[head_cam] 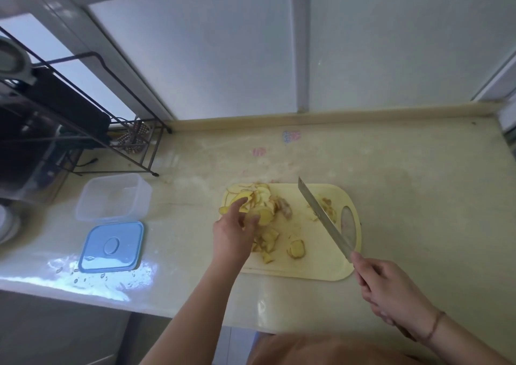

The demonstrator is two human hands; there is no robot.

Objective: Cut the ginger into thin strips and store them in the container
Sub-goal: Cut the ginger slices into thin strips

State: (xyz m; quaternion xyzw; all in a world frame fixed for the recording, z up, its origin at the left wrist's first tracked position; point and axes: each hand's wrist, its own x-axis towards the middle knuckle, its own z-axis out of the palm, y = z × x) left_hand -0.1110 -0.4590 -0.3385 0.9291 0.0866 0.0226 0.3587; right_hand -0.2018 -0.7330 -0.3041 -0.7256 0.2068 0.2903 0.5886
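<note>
1. Here's the pale yellow cutting board (321, 264) lying flat on the cream desk (418, 197), just right of centre, its oval handle hole at the 3 o'clock end.
2. Ginger slices (265, 211) are heaped on the board's left half, from the 11 o'clock corner down toward the middle; a few loose slices sit near the front edge at 6 o'clock, and a small scatter lies by the handle hole.
3. Left hand (233, 235) reaches in from 6 o'clock, and its grip is pinching slices at the near side of the pile, thumb and fingertips curled onto them.
4. Right hand (388, 289) sits off the board's 4 o'clock corner, grip wrapped tight around the handle of the knife (324, 219).
5. The blade angles up toward 11 o'clock over the board's right half, tip raised near the far edge; whether the edge touches the board, I cannot tell.
6. Over at 9 o'clock, well apart from the board, stands the clear plastic container (113, 198), open-topped, with nothing I can make out inside.
7. Its blue lid (111, 247) lies flat on the desk just in front of it, at the container's 6 o'clock.
8. A dark wire rack (83, 108) stands at the 10 o'clock corner of the desk, against the white wall panels (209, 57).
</note>
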